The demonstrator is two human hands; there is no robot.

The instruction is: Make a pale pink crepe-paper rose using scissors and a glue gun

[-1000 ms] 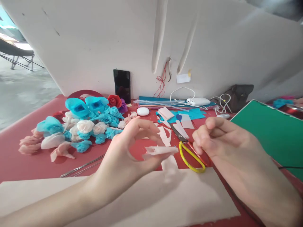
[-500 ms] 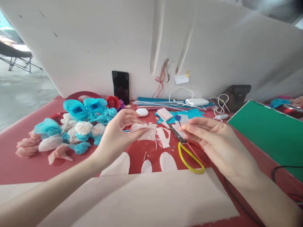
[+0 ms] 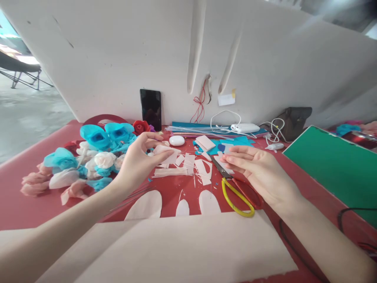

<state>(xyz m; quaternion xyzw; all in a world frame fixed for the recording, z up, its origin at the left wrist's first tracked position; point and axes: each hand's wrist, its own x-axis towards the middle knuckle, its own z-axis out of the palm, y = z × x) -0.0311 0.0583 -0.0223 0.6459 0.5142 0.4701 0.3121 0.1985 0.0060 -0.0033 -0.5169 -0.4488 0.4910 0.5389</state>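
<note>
My left hand (image 3: 137, 161) is raised over the paper scraps, pinching a small pale pink paper piece (image 3: 167, 149) between thumb and fingers. To the right, my right hand (image 3: 262, 177) hovers with thumb and fingertips pressed together; whatever lies in the pinch is too small to make out. Below it are scissors (image 3: 238, 198) with one yellow and one red handle, blades pointing away. Cut strips of pale paper (image 3: 190, 164) lie between the hands. Nearer to me sit rounded petal shapes (image 3: 151, 202) by a large pale paper sheet (image 3: 176, 247).
Blue, white and pink fabric-like flowers (image 3: 97, 159) are heaped at left. A phone (image 3: 150, 109) leans on the wall behind a white oval case (image 3: 176, 140). A white power bank (image 3: 245, 128) with cable lies at the back. A green board (image 3: 335, 169) fills the right side.
My left hand has shifted slightly left and the paper piece in it now shows more clearly. My right hand has moved a little to the left, its fingertips still together.
</note>
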